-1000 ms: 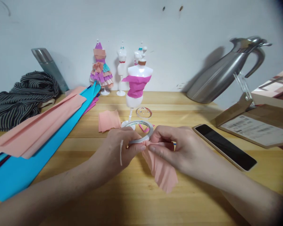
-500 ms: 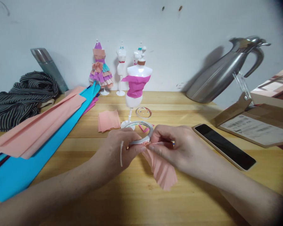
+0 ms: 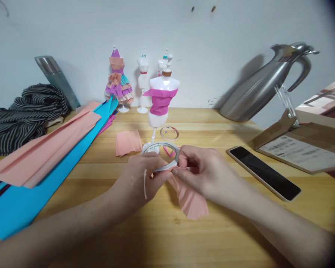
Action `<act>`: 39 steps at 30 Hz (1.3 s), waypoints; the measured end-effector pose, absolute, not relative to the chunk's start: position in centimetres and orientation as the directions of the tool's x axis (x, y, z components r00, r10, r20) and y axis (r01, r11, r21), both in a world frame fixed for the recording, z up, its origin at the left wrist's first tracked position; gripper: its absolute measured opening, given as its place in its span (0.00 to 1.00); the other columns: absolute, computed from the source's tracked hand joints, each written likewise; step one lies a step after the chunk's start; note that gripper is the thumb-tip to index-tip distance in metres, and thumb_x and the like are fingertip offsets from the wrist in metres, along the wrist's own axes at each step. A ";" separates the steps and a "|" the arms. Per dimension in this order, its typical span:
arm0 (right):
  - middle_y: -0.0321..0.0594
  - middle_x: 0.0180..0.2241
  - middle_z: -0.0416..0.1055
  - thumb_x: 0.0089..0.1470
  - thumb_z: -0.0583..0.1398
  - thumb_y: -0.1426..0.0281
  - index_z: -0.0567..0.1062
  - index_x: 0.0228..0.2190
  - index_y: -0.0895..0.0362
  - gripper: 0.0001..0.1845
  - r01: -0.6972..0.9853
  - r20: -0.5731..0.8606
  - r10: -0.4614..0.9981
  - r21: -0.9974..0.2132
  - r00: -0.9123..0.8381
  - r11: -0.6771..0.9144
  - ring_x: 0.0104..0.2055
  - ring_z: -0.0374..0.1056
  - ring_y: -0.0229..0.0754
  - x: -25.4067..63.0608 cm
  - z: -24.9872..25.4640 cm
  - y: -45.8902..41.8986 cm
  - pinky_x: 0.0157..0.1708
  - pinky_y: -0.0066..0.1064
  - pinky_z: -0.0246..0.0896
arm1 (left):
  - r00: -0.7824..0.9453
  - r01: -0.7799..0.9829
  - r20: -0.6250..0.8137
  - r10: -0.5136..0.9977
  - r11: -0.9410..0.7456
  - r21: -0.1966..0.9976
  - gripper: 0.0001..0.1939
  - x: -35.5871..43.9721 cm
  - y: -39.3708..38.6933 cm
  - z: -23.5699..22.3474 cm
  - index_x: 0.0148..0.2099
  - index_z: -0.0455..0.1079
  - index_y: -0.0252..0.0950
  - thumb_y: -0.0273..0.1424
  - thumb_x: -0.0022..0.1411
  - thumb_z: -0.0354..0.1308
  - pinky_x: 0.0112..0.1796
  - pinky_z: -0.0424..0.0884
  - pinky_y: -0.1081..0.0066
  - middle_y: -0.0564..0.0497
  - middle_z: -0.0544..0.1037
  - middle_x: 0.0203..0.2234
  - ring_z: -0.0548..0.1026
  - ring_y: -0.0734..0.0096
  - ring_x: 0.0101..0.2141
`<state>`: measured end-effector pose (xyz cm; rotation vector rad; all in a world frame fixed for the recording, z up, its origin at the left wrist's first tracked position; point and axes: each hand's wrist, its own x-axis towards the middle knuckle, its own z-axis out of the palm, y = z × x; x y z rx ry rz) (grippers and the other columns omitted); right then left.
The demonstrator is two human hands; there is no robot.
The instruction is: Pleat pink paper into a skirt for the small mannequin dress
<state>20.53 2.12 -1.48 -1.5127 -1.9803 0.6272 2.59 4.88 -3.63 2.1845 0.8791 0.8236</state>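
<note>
My left hand (image 3: 143, 175) grips a roll of white tape (image 3: 174, 160), with the thumb against its near rim. A pleated piece of peach crepe paper (image 3: 192, 203) hangs below the roll, its gathered upper end held between my two thumbs at the tape. My right hand (image 3: 205, 169) pinches that gathered end, fingertips close to the roll's right side. The exact contact between paper and tape is covered by fingers. A small white mannequin (image 3: 158, 85) wrapped in magenta paper stands just beyond my hands. A pink object (image 3: 169, 151) shows through the roll's ring, partly hidden.
Peach paper squares (image 3: 128, 143) lie left of the mannequin. Long peach sheets (image 3: 53, 145) and blue sheets (image 3: 44, 201) cover the left side. A phone (image 3: 264, 173), a cardboard box (image 3: 304, 147) and a steel jug (image 3: 257, 85) stand right. A dressed mannequin (image 3: 118, 80) is behind.
The tape roll has tilted and shifted slightly left, and my right hand has come a little left with it. The hanging crepe paper's lower end has risen slightly. Both grips continue.
</note>
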 end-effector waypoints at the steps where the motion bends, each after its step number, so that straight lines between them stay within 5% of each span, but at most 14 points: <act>1: 0.29 0.17 0.58 0.47 0.59 0.69 0.60 0.19 0.55 0.12 0.688 0.161 0.970 -0.684 -0.183 0.243 0.19 0.52 0.32 20.5 -1.7 2.3 0.19 0.25 0.46 | 0.577 0.350 0.321 0.751 -0.582 0.734 0.13 2.6 4.9 -3.8 0.22 0.65 0.33 0.28 0.60 0.55 0.26 0.59 0.74 0.53 0.68 0.21 0.64 0.76 0.25; 8: 0.28 0.16 0.55 0.43 0.64 0.67 0.56 0.18 0.54 0.19 0.590 0.220 0.972 -0.775 -0.084 0.227 0.20 0.51 0.32 20.8 -2.7 3.1 0.19 0.25 0.44 | 0.523 0.319 0.322 0.789 -0.531 0.785 0.07 2.8 4.6 -3.6 0.25 0.69 0.32 0.28 0.55 0.58 0.23 0.59 0.77 0.52 0.71 0.25 0.65 0.78 0.25; 18: 0.31 0.18 0.60 0.49 0.61 0.63 0.63 0.20 0.56 0.15 0.666 0.211 0.954 -0.683 -0.215 0.301 0.21 0.54 0.33 21.2 -1.2 2.6 0.20 0.25 0.48 | 0.491 0.363 0.084 0.867 -0.291 0.885 0.12 2.4 5.7 -2.7 0.25 0.70 0.31 0.35 0.55 0.56 0.22 0.55 0.76 0.54 0.67 0.19 0.61 0.78 0.23; 29: 0.32 0.19 0.64 0.49 0.59 0.67 0.69 0.24 0.57 0.07 0.801 0.044 0.964 -0.547 -0.262 0.243 0.21 0.57 0.34 21.9 0.0 2.7 0.21 0.26 0.48 | 0.507 0.441 0.179 0.844 -0.431 0.787 0.13 2.4 5.8 -2.6 0.21 0.65 0.32 0.30 0.56 0.54 0.24 0.54 0.75 0.55 0.65 0.18 0.62 0.78 0.23; 39: 0.31 0.18 0.59 0.51 0.58 0.71 0.67 0.21 0.56 0.09 0.722 0.137 0.941 -0.610 -0.310 0.327 0.21 0.54 0.33 21.8 0.0 2.0 0.21 0.26 0.48 | 0.559 0.406 0.287 0.778 -0.559 0.723 0.14 2.3 5.5 -3.0 0.21 0.64 0.33 0.28 0.59 0.54 0.24 0.55 0.76 0.55 0.66 0.18 0.62 0.79 0.23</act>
